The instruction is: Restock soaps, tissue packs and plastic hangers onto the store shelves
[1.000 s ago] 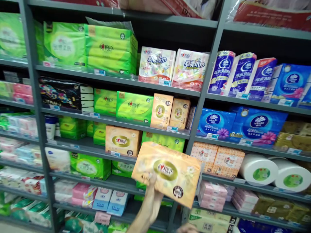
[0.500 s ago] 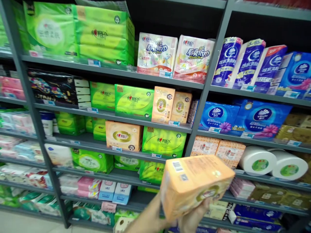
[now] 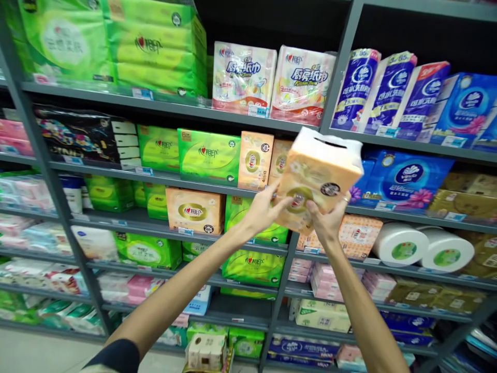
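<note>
Gripping from both sides, the left hand [image 3: 264, 210] and the right hand [image 3: 327, 221] clasp a peach-orange plastic-wrapped tissue pack [image 3: 316, 178] between them, fingers pressed against its lower half and neither hand released. Tilted, with a white carry loop along its top edge, the pack is held up in the air in front of a grey metal shelving unit [image 3: 163, 106], touching only the hands. A thin metal ring [image 3: 345, 198] shows on a finger of the right hand. Behind the pack, a narrow peach cardboard tissue box [image 3: 280, 160] and a blue plastic-wrapped Vinda pack [image 3: 406, 181] are partly blocked from view. Higher up stand white-and-pink bagged kitchen paper rolls [image 3: 302, 85], while long lime-green tissue boxes [image 3: 208, 157] sit on the shelf to the left. Just below the hands lies a green wrapped tissue pack [image 3: 254, 268], and large white paper rolls [image 3: 402, 244] rest to the right. Both bare forearms cross in front of the lower shelves, the left one ending in a dark sleeve [image 3: 112, 357] near the pale floor [image 3: 23, 347]
</note>
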{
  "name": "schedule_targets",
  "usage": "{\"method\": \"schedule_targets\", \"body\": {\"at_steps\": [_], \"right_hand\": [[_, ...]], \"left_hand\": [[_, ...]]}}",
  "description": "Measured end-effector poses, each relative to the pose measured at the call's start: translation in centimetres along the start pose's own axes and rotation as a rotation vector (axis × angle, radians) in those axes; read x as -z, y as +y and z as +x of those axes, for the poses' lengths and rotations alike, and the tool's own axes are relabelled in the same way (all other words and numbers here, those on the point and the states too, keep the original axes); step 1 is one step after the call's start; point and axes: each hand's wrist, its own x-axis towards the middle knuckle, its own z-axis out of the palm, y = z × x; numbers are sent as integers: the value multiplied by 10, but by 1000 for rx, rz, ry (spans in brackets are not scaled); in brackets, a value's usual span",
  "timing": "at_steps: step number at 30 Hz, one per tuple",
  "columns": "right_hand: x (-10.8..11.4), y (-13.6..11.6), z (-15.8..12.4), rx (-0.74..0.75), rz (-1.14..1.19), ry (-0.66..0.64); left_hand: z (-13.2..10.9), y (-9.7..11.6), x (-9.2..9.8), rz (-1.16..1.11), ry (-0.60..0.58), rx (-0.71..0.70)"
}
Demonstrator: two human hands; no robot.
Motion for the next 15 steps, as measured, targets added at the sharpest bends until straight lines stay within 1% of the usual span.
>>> {"method": "schedule_targets", "body": {"at_steps": [2,3,5,7,9,11,13,15], "right_hand": [[-5,-1,35,60,-76,-156],[-7,-2,51,80,-126,-212],[-11,-2,76,88,-228,-265],[-18,3,93,81,-267,-264],[-27,14,104,99,-253,-253],[-34,31,110,155,-244,-248],[-39,50,113,208,-275,-254],[-43,67,113,234,-329,-258]], "left_hand": [[20,-15,2,-77,57,-40],[31,-22,6,-98,82,-70],[56,-35,15,-114,122,-128],[82,-48,23,-125,140,-158],[103,-62,28,-129,139,-162],[115,-77,29,-102,136,-168],[120,-91,28,-48,149,-184],[120,-103,26,-3,188,-195]]}}
